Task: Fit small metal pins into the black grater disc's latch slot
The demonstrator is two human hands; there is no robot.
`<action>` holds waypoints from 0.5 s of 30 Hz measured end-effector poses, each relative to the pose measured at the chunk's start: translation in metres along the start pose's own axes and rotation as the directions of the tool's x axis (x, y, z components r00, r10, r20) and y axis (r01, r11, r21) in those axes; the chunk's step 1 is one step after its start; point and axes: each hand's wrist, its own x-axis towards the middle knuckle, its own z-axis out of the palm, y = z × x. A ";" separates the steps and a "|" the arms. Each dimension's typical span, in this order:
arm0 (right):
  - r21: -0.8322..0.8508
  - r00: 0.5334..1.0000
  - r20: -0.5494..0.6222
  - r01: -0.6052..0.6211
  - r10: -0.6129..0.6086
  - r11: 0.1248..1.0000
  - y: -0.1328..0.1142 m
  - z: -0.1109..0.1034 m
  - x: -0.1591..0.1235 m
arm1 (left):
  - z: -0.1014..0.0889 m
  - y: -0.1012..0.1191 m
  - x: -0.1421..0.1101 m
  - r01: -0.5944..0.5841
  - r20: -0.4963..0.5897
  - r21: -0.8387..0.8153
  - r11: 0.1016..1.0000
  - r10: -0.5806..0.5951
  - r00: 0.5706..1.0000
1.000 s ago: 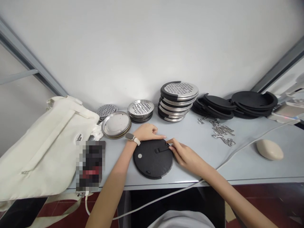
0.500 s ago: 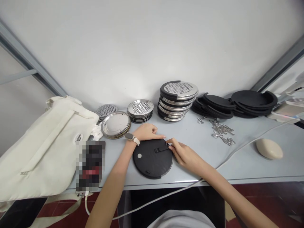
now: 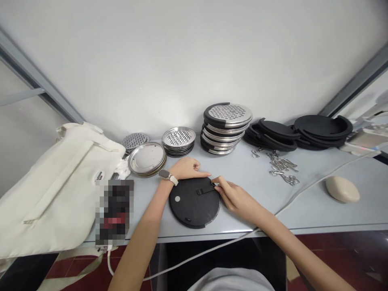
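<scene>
A round black disc with a pale round dot and a dark strap lies flat near the table's front edge. My left hand, with a watch on the wrist, rests along its far rim. Its fingers are curled in, and the thumb stretches along the rim. At the disc's upper right edge my right hand is closed in a pinch on a small shiny metal hook by the strap's end. Fingertips hide most of that hook.
Behind stand metal plates, grater discs and a stack of graters in black holders. Black holders and loose metal hooks lie right. A white cable crosses beside a cream oval object. A white bag lies left.
</scene>
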 end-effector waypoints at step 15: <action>0.008 0.998 0.044 -0.039 0.039 0.999 0.000 -0.001 0.000 | 0.003 -0.003 0.002 0.002 0.006 -0.009 1.000 -0.002 1.000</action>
